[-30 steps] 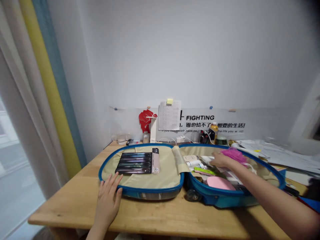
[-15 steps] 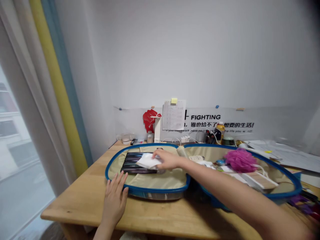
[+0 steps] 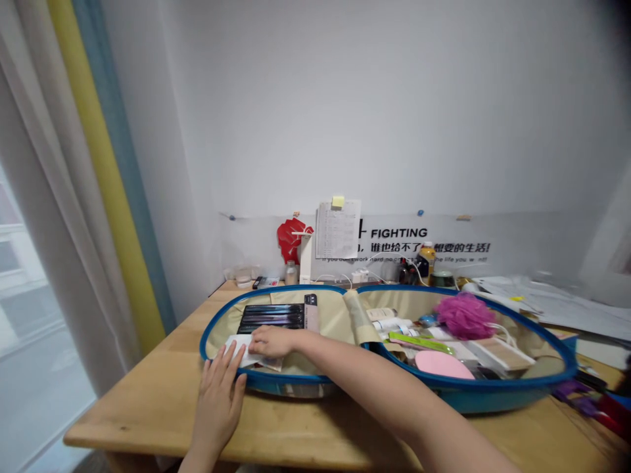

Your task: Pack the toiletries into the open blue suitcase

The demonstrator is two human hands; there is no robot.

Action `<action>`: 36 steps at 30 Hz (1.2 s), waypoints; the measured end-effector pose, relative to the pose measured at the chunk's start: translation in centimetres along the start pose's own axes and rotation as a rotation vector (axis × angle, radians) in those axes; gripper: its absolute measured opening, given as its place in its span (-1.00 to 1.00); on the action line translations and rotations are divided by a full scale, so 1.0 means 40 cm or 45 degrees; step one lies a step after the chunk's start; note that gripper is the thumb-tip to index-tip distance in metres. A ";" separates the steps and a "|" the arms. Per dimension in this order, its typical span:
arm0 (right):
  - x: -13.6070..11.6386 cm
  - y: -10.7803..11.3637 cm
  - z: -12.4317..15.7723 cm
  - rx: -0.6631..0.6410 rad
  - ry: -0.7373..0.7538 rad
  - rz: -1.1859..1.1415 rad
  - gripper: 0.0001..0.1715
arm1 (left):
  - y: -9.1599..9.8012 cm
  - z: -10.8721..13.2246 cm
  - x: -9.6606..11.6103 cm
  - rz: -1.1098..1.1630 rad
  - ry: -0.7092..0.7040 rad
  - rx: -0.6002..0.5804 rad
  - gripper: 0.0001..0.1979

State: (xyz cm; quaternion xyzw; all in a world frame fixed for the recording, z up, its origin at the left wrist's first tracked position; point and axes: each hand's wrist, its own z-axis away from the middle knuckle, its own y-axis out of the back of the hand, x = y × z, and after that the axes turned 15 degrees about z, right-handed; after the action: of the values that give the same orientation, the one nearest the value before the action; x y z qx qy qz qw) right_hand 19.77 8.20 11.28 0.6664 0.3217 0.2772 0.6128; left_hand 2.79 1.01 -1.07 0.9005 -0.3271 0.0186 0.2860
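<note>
Two hands in view, both yours. Nearest you, at the front edge of the tabletop (image 3: 148, 414): your left hand (image 3: 219, 397), palm down, fingers extended and slightly spread, over the near rim of the case's left half (image 3: 310, 379). Its fingertips reach a white item (image 3: 251, 359), flat-looking, lying inside that half by the near left wall; part of it is covered by your fingers. Your right forearm crosses the case's right-hand near side, and your right hand (image 3: 272, 340) is at the item's right edge, fingers bent and close together. Whether they pinch it or merely rest on it, you cannot tell from this angle.

Just beyond your right hand, in the same half: a dark pack of slim handles (image 3: 271, 315), with a pale card at its right end.

Case's right half (image 3: 497, 399), near to far: a pink oval item (image 3: 444, 364), a bright green strip (image 3: 421, 343), white tubes (image 3: 392, 324), a magenta mesh puff (image 3: 466, 315).

Behind the case, you have a white lamp (image 3: 305, 259) and a yellow-capped bottle (image 3: 426, 263). On the wall: a printed sheet (image 3: 338, 230) beside a red emblem (image 3: 290, 240).
</note>
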 end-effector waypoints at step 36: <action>0.380 0.247 0.858 -0.042 -1.298 -0.764 -0.41 | 0.003 -0.008 0.005 0.012 -0.047 0.038 -0.49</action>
State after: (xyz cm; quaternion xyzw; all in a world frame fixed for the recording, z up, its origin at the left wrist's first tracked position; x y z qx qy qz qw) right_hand 56.58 -2.46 17.49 0.5856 0.1567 -0.2584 0.7521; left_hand 2.91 0.99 -0.70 0.9032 -0.3365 0.0080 0.2664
